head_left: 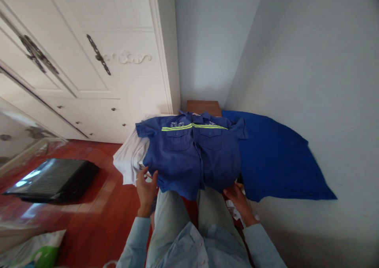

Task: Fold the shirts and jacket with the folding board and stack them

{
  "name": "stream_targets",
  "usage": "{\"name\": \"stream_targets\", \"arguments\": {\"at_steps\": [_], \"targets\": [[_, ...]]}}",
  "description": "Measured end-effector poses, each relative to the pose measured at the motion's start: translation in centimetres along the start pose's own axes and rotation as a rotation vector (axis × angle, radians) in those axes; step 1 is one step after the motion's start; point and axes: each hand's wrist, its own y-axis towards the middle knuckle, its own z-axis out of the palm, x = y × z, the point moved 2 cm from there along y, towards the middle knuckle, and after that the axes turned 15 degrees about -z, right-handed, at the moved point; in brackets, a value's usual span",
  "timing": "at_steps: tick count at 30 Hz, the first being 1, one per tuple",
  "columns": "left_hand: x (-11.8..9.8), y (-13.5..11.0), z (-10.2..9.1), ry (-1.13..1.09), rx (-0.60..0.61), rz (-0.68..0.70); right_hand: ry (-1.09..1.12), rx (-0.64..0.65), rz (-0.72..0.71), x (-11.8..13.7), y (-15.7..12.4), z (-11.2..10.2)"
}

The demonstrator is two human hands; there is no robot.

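Observation:
A blue short-sleeved work shirt (180,161) lies spread out, front side up, with its collar away from me. It has two chest pockets, white lettering and a yellow-green reflective stripe across the chest. My left hand (146,191) is at the shirt's lower left edge, thumb and fingers apart with a gap between them. At the lower right corner, my right hand (239,201) has the hem between thumb and fingers; some of its fingertips are hidden. Beneath the shirt on the left, white cloth (130,161) hangs down.
A brighter blue cloth (275,157) drapes to the right against the grey wall (331,82). Behind the shirt is a brown box-like surface (204,106). A white wardrobe (130,90) stands at left. On the red-brown floor (109,212) rests a black, plastic-covered item (56,177).

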Motion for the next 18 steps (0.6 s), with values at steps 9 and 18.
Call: {"name": "stream_targets", "arguments": {"at_steps": [9, 18], "targets": [[2.7, 0.3, 2.3, 0.009, 0.097, -0.161, -0.181, -0.104, 0.045, 0.9, 0.8, 0.1], [1.4, 0.7, 0.9, -0.001, 0.157, -0.185, -0.140, -0.016, 0.084, 3.8, -1.4, 1.2]]}}
